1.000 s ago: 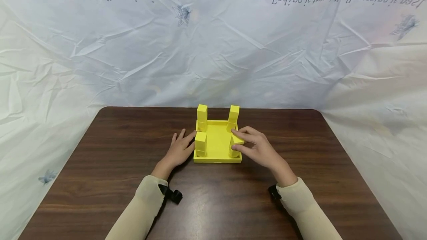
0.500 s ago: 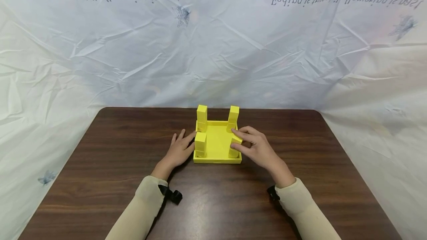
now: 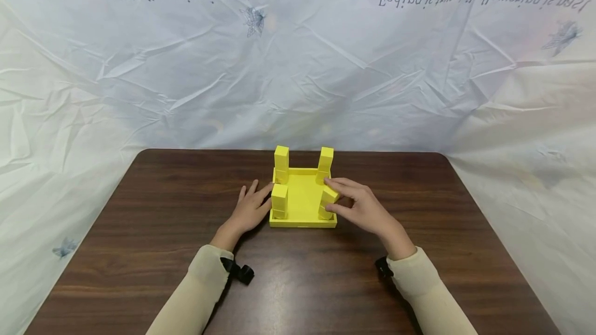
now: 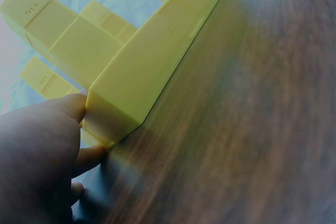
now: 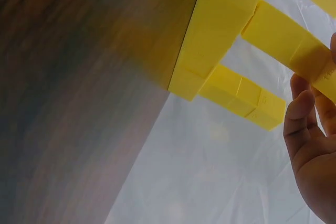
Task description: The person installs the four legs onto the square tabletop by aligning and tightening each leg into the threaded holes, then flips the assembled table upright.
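A shallow yellow tray lies on the table, with a square yellow post standing in each corner. My right hand pinches the top of the near right post between thumb and fingers; its upper block leans to the right. In the right wrist view the fingertips of that hand are at the numbered end of the post. My left hand lies flat beside the tray, fingers spread, fingertips against its left wall. The left wrist view shows this hand touching the tray's corner.
The near left post, far left post and far right post stand upright or nearly so. A dark wooden table carries the tray. Behind it hangs a creased white printed sheet.
The upper block of the near right post has tilted to the right under my right hand, whose thumb has shifted slightly right. My left hand and the tray have stayed almost still.
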Demonstrator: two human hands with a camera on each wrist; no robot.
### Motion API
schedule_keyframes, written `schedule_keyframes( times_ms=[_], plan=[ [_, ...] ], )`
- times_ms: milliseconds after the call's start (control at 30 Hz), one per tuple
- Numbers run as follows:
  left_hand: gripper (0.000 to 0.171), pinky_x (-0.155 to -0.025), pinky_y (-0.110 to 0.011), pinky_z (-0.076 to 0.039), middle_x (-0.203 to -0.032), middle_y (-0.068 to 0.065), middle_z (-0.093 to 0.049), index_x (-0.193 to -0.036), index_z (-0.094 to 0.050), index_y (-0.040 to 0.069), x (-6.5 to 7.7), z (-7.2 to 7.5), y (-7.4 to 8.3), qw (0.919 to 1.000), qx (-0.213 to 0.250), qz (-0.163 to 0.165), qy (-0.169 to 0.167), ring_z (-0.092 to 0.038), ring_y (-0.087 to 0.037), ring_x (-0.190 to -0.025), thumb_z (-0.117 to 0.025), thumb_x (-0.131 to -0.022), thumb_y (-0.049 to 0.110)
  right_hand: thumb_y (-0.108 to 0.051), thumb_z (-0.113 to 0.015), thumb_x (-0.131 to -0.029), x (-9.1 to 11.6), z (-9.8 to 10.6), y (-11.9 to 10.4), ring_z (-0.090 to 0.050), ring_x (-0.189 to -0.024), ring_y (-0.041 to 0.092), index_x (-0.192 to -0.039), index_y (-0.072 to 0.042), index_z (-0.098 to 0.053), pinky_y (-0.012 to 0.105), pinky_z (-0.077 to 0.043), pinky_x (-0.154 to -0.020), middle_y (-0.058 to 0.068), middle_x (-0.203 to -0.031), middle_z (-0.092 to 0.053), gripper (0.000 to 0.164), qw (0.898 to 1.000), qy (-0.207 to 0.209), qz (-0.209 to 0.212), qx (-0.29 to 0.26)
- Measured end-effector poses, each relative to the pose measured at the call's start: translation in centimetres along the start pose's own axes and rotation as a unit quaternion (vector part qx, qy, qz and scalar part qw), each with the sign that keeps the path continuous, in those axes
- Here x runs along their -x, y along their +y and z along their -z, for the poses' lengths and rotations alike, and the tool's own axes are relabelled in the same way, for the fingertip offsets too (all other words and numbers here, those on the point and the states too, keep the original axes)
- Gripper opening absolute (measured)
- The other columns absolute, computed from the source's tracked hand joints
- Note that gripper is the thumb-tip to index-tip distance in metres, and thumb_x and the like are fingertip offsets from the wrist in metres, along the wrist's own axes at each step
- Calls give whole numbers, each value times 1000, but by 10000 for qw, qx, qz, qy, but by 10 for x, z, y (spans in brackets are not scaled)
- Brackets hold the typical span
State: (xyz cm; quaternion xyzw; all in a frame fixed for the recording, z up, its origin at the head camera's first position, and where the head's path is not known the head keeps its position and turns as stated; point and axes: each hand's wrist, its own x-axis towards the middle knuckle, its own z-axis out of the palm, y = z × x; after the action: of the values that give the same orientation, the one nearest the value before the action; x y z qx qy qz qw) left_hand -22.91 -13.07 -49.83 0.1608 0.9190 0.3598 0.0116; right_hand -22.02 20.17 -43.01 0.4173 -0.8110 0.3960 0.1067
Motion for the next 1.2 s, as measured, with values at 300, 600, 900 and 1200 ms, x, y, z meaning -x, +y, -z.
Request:
schedule_keyframes(
  times_ms=[300, 600, 900, 1200],
  plan=[
    [57, -127, -59, 9, -168, -11, -38, -167, -35, 15, 1, -1, -1, 10000, -9, 14, -31, -4, -37, -163, -44, -115, 38, -3, -87, -86, 1, -3, -1, -64, -74, 16, -143, 1, -64, 30, -53, -60, 15, -133, -68, 62, 9990, 219, -105, -381],
    [58, -127, -60, 9, -167, -11, -38, -167, -35, 15, 2, 0, 1, 10000, 36, 8, -18, -4, -38, -162, -45, -115, 39, -5, -89, -84, 0, -5, -2, -67, -106, 20, -143, 0, -64, 48, -57, -74, 16, -132, -69, 65, 9991, 324, -181, -195],
    [60, -127, -61, 9, -167, -11, -39, -167, -34, 16, 3, -2, 3, 10000, -28, 52, 15, -4, -38, -162, -45, -115, 41, -4, -90, -82, 2, -5, -1, -69, -95, 16, -143, 2, -64, 37, -62, -76, 10, -125, -72, 66, 9985, 478, -127, -229],
    [59, -127, -60, 9, -167, -12, -39, -167, -34, 15, 9, -5, 6, 9999, 21, 73, 74, -4, -38, -162, -45, -115, 41, -1, -88, -84, 6, 0, -1, -63, -76, 17, -143, 2, -64, 33, -60, -66, 11, -121, -70, 63, 9986, 298, -73, -423]
  ],
)
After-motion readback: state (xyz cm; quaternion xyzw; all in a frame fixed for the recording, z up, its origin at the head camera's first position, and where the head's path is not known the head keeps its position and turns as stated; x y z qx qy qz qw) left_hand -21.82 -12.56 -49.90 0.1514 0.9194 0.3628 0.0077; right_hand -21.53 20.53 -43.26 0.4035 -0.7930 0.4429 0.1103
